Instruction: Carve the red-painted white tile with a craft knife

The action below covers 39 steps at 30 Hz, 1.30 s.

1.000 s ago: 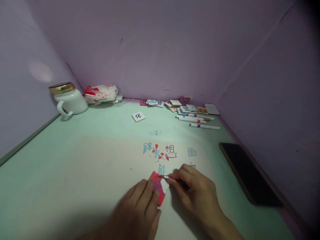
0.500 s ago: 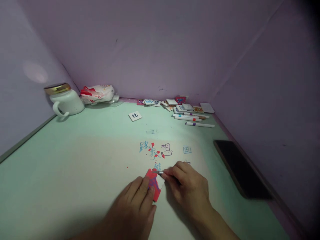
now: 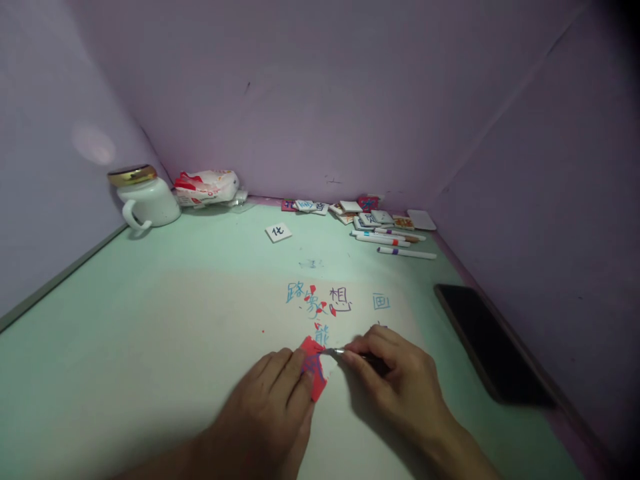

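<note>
Under the fingertips of my left hand (image 3: 273, 393) a small red card (image 3: 316, 387) with purple writing is held down on the pale sheet. Its right part shows white where red is cut or scraped away. My right hand (image 3: 400, 373) grips a craft knife (image 3: 336, 351) like a pen, the metal blade touching the card's upper right edge. Most of the handle is hidden in the fingers. Just beyond the card, small red scraps (image 3: 333, 311) lie over blue and purple handwritten characters on the pale sheet (image 3: 200, 320).
A white tile with a character (image 3: 278, 231) lies farther back. Marker pens (image 3: 406, 253) and several character tiles (image 3: 383, 217) are at the back right. A phone (image 3: 487, 340) rests on the right. A white mug (image 3: 153, 203) and a red-and-white packet (image 3: 207, 188) stand back left.
The knife blade has shifted slightly along the card's upper edge, to the right and down. The whole view has moved a little.
</note>
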{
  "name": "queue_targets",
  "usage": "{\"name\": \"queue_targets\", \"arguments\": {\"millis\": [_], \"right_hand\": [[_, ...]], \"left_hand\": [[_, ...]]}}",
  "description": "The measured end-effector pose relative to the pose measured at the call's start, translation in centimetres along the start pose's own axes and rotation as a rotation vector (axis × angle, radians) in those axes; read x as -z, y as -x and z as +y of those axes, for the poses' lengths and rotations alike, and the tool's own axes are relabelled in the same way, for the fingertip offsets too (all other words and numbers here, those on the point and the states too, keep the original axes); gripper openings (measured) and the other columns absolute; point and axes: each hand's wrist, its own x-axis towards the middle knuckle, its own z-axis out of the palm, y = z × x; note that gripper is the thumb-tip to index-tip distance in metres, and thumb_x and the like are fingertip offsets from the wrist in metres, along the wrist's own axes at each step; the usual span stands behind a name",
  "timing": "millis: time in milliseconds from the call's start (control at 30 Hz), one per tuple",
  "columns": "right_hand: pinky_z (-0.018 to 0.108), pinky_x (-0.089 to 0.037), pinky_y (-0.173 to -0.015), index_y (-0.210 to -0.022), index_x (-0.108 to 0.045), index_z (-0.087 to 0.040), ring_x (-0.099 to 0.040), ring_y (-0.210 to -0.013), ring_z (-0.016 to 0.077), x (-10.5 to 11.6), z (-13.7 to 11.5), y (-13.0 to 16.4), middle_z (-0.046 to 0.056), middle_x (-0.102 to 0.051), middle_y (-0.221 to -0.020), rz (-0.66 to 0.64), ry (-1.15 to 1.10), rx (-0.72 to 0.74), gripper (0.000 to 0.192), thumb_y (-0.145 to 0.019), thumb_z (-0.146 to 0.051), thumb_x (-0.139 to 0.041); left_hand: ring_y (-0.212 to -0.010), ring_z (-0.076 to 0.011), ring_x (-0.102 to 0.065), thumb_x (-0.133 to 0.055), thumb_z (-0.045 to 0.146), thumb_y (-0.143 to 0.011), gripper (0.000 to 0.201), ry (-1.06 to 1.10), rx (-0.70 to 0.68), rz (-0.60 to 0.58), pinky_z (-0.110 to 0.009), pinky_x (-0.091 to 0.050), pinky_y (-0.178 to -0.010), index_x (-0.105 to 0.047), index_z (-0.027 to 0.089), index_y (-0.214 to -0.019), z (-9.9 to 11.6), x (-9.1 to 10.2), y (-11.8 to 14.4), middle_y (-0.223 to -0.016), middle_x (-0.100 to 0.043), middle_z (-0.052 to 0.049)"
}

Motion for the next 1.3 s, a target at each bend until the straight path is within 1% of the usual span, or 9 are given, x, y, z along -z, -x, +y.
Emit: {"name": "queue_targets", "arguments": {"millis": [100, 200, 267, 367, 467, 633, 867, 1133, 1300], "right_hand": [[0.027, -0.04, -0.057, -0.076, -0.068, -0.024, -0.057, -0.062, 0.0136, 0.2, -0.1, -0.1, -0.002, -0.062, -0.067, -0.032, 0.007, 0.002, 0.015, -0.085, -0.03, -0.059], [0.027, -0.041, -0.059, -0.077, -0.068, -0.024, -0.059, -0.066, 0.0147, 0.1, -0.2, -0.1, -0.001, -0.065, -0.071, -0.03, 0.014, 0.0, 0.015, -0.086, -0.03, -0.058], [0.028, -0.041, -0.059, -0.077, -0.068, -0.025, -0.059, -0.067, 0.0149, 0.0, -0.3, -0.1, -0.001, -0.066, -0.073, -0.024, 0.024, -0.008, 0.015, -0.086, -0.03, -0.058], [0.027, -0.041, -0.059, -0.077, -0.068, -0.025, -0.06, -0.068, 0.0146, -0.2, -0.3, -0.1, -0.002, -0.066, -0.074, -0.014, 0.038, -0.019, 0.015, -0.087, -0.032, -0.057], [0.026, -0.04, -0.058, -0.077, -0.068, -0.026, -0.06, -0.067, 0.0135, -0.2, -0.5, 0.0, -0.002, -0.066, -0.075, -0.014, 0.042, -0.032, 0.016, -0.087, -0.033, -0.058], [0.025, -0.039, -0.056, -0.075, -0.069, -0.027, -0.058, -0.062, 0.0123, -0.8, -0.6, -0.1, -0.004, -0.062, -0.069, 0.007, 0.075, -0.048, 0.017, -0.086, -0.035, -0.058], [0.024, -0.037, -0.054, -0.076, -0.068, -0.025, -0.058, -0.061, 0.0124, -1.5, -0.5, -0.2, -0.003, -0.061, -0.068, 0.04, 0.118, 0.004, 0.015, -0.086, -0.033, -0.06], [0.023, -0.035, -0.053, -0.077, -0.07, -0.023, -0.057, -0.061, 0.0137, -2.0, -0.8, -0.1, -0.001, -0.059, -0.065, 0.114, 0.182, 0.06, 0.017, -0.087, -0.031, -0.059], [0.023, -0.034, -0.053, -0.076, -0.07, -0.022, -0.056, -0.06, 0.0135, -2.0, -0.8, -0.1, -0.001, -0.058, -0.064, 0.133, 0.18, 0.058, 0.015, -0.086, -0.029, -0.061]], "left_hand": [[-0.088, -0.0275, -0.065, -0.044, 0.016, -0.085, 0.024, 0.013, 0.047, 0.013, -0.044, -0.059, -0.073, -0.064, 0.01, -0.096, 0.2, 0.1, 0.2, -0.097, -0.07, -0.016], [-0.088, -0.0316, -0.062, -0.051, 0.031, -0.083, 0.029, 0.029, 0.161, 0.056, -0.047, -0.057, -0.068, -0.063, 0.009, -0.099, 0.5, 0.0, -0.2, -0.1, -0.067, -0.018], [-0.08, -0.0314, -0.06, -0.054, 0.036, -0.083, 0.028, 0.026, 0.242, 0.062, -0.047, -0.055, -0.061, -0.062, 0.011, -0.094, 0.6, -0.1, -0.6, -0.094, -0.065, -0.018], [-0.07, -0.0281, -0.055, -0.053, 0.029, -0.085, 0.015, 0.043, 0.296, 0.024, -0.046, -0.051, -0.055, -0.058, 0.014, -0.083, 0.5, -0.3, -1.0, -0.081, -0.06, -0.013], [-0.072, -0.0272, -0.052, -0.05, 0.019, -0.085, 0.009, 0.096, 0.277, 0.01, -0.047, -0.051, -0.059, -0.057, 0.014, -0.083, 0.4, -0.6, -0.9, -0.078, -0.057, -0.012], [-0.076, -0.0261, -0.052, -0.049, 0.012, -0.084, 0.008, 0.17, 0.259, 0.029, -0.045, -0.051, -0.064, -0.056, 0.013, -0.088, 0.3, -0.8, -0.4, -0.085, -0.056, -0.014], [-0.075, -0.0256, -0.051, -0.047, 0.01, -0.084, 0.012, 0.149, 0.206, 0.036, -0.045, -0.051, -0.062, -0.056, 0.011, -0.092, 0.2, -0.8, -0.6, -0.086, -0.058, -0.015], [-0.079, -0.026, -0.054, -0.049, 0.01, -0.084, 0.015, 0.144, 0.208, 0.086, -0.043, -0.052, -0.065, -0.055, 0.011, -0.098, 0.3, -1.1, -0.3, -0.09, -0.058, -0.015], [-0.079, -0.0259, -0.053, -0.049, 0.01, -0.084, 0.015, 0.159, 0.205, 0.079, -0.043, -0.052, -0.065, -0.054, 0.011, -0.098, 0.2, -1.1, -0.2, -0.09, -0.058, -0.015]]}}
